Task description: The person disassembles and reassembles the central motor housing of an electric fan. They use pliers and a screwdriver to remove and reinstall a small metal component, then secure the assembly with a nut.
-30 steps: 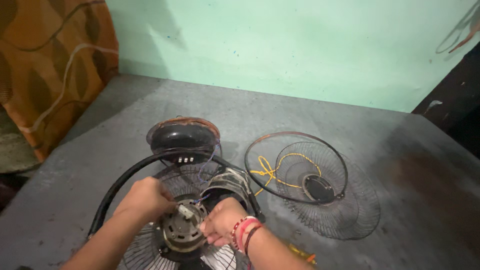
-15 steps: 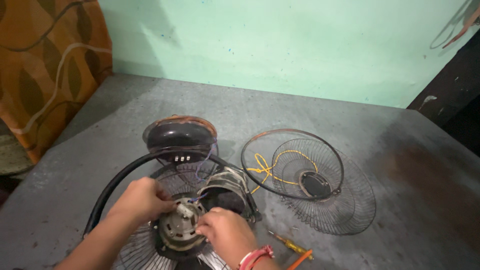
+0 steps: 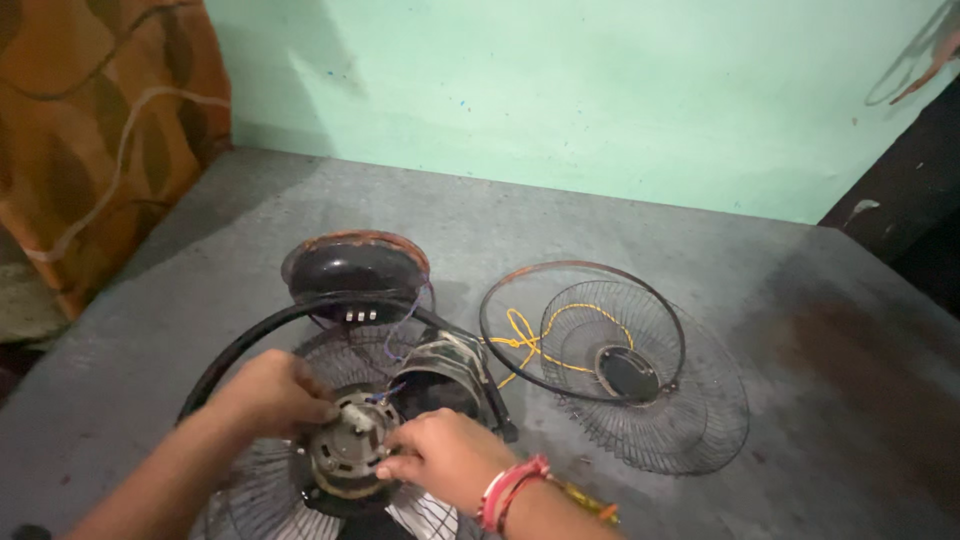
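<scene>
Two hands at bottom centre of frame, both on the fan motor, which sits on the rear wire guard w/ a black ring arcing around it. Left hand curled over the motor's left side, fingers closed against the housing, gripping or steadying it. Right hand, wrist w/ red bangles, has fingertips pinched at the motor's right edge, on a small part too tiny to make out. Judging by that, step in hand looks like work on the motor's front plate or its fasteners; next move prob. calls for a firm hold w/ the left hand while the right turns or lifts the small part w/o snagging the thin wires running up from the motor. Just beyond, the black motor cover, round w/ rusty rim, lies on the grey desk. Right of centre: front wire guard w/ loose metal ring and yellow cord across it, apart from the hands. Far back: pale green wall; upper left, orange patterned curtain.
</scene>
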